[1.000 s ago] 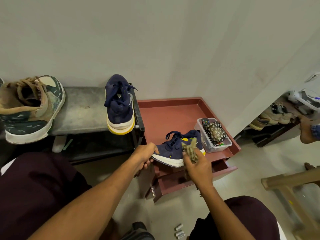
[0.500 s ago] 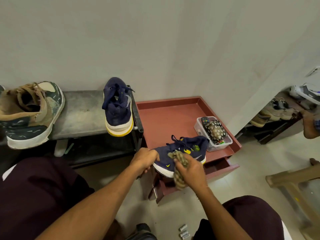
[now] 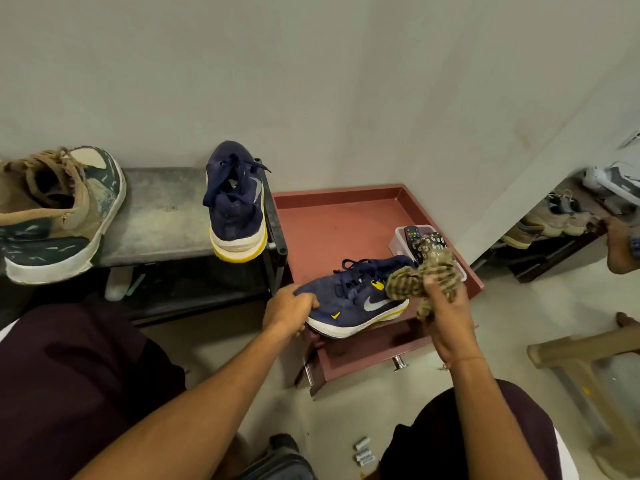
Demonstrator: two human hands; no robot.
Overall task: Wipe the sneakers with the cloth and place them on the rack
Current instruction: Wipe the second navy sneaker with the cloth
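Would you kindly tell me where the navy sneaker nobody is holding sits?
In the head view, the unheld navy sneaker stands at the right end of the grey rack, heel toward the camera, between the camouflage sneaker and the red cabinet.

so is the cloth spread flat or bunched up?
Bunched up: the cloth is wadded in the right hand, against the blue sneaker the left hand holds.

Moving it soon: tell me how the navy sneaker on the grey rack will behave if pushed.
The navy sneaker seems to overhang the rack at its front edge, so a push toward the person could tip it off. Its thick foam sole suggests lightness. Loose laces might snag the rail.
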